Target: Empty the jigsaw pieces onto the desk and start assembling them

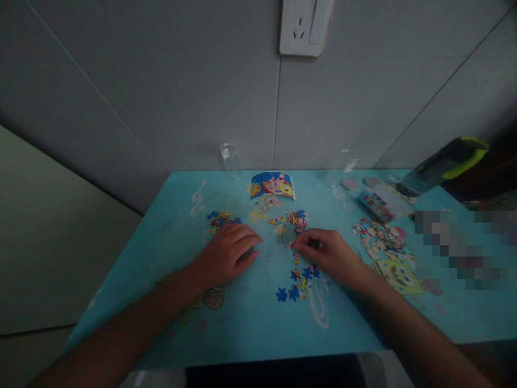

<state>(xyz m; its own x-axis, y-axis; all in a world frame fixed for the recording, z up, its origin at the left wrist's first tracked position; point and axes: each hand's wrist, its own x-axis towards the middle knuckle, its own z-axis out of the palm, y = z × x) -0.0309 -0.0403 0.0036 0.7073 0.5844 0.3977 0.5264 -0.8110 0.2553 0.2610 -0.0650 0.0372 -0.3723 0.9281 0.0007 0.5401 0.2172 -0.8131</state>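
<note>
One small puzzle piece [290,245], head view: appears pinched at the right hand [323,248], between upper pieces [298,218] and lower pieces [302,283] on the tabletop [250,328].
Right hand: thumb and fingertip pressed together; the piece's outline is too small to read.
Left hand [233,248]: fingers loosely curved, thumb apart, nothing seen held; just beside the left pile [221,218], contact cannot be told.
Picture card [272,185]: bowed, beyond both hands, printed side visible.
Grip: judged best kept light, at the edges, leaving the print readable.
Clearance: lifting rather than dragging either hand should avoid scattering loose pieces.
</note>
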